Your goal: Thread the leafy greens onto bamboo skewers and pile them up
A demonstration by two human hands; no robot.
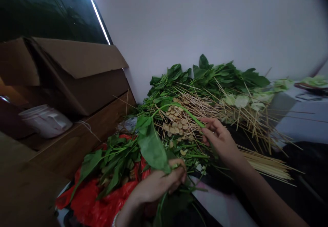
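Green leafy stems point(176, 162) are bunched inside the person's left hand point(159, 182), which rises from six o'clock with the wrist low and the fingers curled tightly around the stalks. One broad leaf point(151, 145) hangs just above that fist. The right hand point(220, 141) comes in from about four o'clock, with the forearm slanting up and the palm turned inward. Its curled fingers point(208, 131) reach the end of a long arching stem point(184, 109), though I cannot tell whether they grip it. The hands are well apart, with that stem spanning the space above them.

Beneath and behind the hands, a heap of loose bamboo skewers point(205, 107) lies across more greens, with tan sliced pieces point(175, 122) scattered on top at the centre. A tighter bundle of skewers point(266, 163) lies just beyond the right hand, toward four o'clock. Pale cabbage-like leaves point(242, 101) sit among the skewers at about two o'clock, and a dark plate point(309, 87) of similar leaves lies further out. A red plastic bag point(89, 199) spreads under more leaves at about eight o'clock. Toward ten o'clock stand a cardboard box point(77, 87) with raised flaps, a white plastic tub point(46, 121), and a wooden cabinet point(82, 141). A plain white wall point(205, 22) rises behind everything.
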